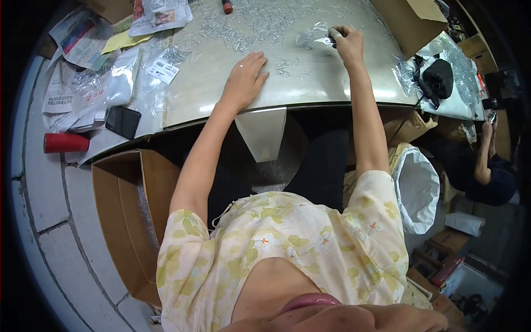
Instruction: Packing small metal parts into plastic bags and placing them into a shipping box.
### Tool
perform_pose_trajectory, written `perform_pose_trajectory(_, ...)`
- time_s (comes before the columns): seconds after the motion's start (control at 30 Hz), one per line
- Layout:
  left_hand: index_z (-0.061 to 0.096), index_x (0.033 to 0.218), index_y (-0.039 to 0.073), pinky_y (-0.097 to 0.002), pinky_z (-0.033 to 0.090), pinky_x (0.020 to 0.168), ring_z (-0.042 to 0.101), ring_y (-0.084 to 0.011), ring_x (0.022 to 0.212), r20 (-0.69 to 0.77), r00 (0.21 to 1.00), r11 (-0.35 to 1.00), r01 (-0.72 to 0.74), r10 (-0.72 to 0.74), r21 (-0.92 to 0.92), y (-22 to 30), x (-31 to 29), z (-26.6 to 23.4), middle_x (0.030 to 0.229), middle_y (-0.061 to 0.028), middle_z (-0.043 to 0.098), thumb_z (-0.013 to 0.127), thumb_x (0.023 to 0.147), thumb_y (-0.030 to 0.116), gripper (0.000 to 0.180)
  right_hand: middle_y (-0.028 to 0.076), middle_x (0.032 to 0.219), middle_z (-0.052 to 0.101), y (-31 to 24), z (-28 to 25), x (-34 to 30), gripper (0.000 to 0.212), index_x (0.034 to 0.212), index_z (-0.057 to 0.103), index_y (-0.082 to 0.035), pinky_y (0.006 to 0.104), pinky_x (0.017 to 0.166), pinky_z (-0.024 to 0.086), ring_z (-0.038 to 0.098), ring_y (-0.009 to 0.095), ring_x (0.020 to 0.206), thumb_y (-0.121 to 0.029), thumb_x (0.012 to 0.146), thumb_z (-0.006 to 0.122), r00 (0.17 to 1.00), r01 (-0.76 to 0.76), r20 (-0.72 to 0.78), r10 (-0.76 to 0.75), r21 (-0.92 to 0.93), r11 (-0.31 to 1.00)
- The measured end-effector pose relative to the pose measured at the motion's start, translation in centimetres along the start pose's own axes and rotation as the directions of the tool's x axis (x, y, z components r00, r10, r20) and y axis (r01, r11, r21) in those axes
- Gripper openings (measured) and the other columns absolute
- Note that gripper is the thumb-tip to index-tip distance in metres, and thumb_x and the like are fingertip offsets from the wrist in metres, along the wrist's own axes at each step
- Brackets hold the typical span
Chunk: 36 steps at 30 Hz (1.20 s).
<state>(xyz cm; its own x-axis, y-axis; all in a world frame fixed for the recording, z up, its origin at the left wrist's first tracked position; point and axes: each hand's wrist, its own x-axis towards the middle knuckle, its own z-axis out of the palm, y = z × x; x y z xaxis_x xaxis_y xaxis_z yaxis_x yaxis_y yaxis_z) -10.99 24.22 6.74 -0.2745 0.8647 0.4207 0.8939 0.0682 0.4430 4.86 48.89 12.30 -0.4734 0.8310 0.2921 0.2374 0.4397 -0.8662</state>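
Observation:
My left hand point(244, 79) lies on the metal tabletop point(204, 83) with its fingers stretched out, holding nothing. Beside its fingertips is a small group of thin clear pieces point(285, 67). Farther to the right, my right hand point(347, 46) is closed, fingertips pinched on a small clear plastic bag point(321, 36). Something small and dark shows at those fingertips; its kind I cannot make out. Many more clear pieces point(238, 25) are strewn over the far part of the table.
A phone point(123, 122), a red cylinder point(66, 143) and plastic packets lie at left. Cardboard boxes stand below left point(119, 205) and far right point(415, 22). A black pouch point(438, 79) and a white-lined sack point(416, 191) are at right. Another person point(487, 166) sits beyond.

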Motion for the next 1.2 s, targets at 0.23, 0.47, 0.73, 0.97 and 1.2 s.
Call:
perform_pose_trajectory(0.23, 0.06, 0.119, 0.003, -0.0408, 0.035, 0.108, 0.045, -0.0305, 0.13, -0.045, 0.999, 1.0, 0.016, -0.017, -0.026, 0.0, 0.0, -0.2, 0.134, -0.0133, 0.055, 0.059, 0.089, 0.017, 0.034, 0.009, 0.082, 0.069, 0.2, -0.1, 0.1, 0.012, 0.094, 0.068, 0.003, 0.0247, 0.058, 0.052, 0.068, 0.015, 0.07, -0.007, 0.089, 0.064, 0.996, -0.081, 0.001, 0.084, 0.267, 0.96)
perform_pose_trajectory(0.47, 0.061, 0.117, 0.004, -0.0396, 0.038, 0.107, 0.048, -0.0303, 0.128, -0.055, 0.997, 0.995, 0.052, -0.057, -0.083, -0.6, 0.0, -0.4, 0.131, -0.0124, 0.057, 0.06, 0.087, 0.015, 0.032, 0.013, 0.088, 0.07, -0.6, 0.3, 1.5, 0.016, 0.099, 0.065, 0.007, 0.0273, 0.061, 0.054, 0.069, 0.02, 0.072, -0.005, 0.089, 0.062, 0.985, -0.099, -0.093, 0.146, 0.39, 0.916)
perform_pose_trajectory(0.73, 0.062, 0.114, 0.003, -0.0404, 0.038, 0.106, 0.048, -0.0294, 0.127, -0.045, 0.998, 0.992, 0.045, -0.05, -0.12, -0.1, -0.5, 0.0, 0.129, -0.0123, 0.058, 0.06, 0.086, 0.015, 0.03, 0.013, 0.086, 0.07, -1.2, -1.1, 0.0, 0.019, 0.102, 0.066, 0.007, 0.0255, 0.057, 0.054, 0.067, 0.017, 0.069, -0.005, 0.087, 0.065, 0.98, 0.09, -0.2, 0.018, 0.519, 0.85)
perform_pose_trajectory(0.97, 0.062, 0.114, 0.003, -0.0402, 0.039, 0.106, 0.05, -0.0296, 0.126, -0.066, 0.996, 0.989, 0.054, -0.064, -0.141, -0.4, -1.0, 0.2, 0.127, -0.0122, 0.059, 0.061, 0.086, 0.015, 0.03, 0.011, 0.082, 0.068, 0.9, -0.9, 0.0, 0.016, 0.094, 0.068, 0.008, 0.0263, 0.055, 0.051, 0.063, 0.016, 0.063, -0.005, 0.086, 0.065, 0.974, -0.183, -0.084, 0.211, 0.264, 0.947)
perform_pose_trajectory(1.2, 0.063, 0.112, 0.003, -0.0401, 0.038, 0.106, 0.051, -0.0301, 0.124, -0.096, 0.993, 0.988, 0.052, -0.067, -0.147, -0.4, -0.5, 0.3, 0.126, -0.0126, 0.06, 0.06, 0.085, 0.015, 0.029, 0.012, 0.087, 0.07, 0.1, -1.3, -2.1, 0.015, 0.098, 0.068, 0.004, 0.0261, 0.06, 0.054, 0.067, 0.018, 0.075, -0.005, 0.087, 0.064, 0.961, -0.208, -0.129, 0.246, 0.254, 0.944)
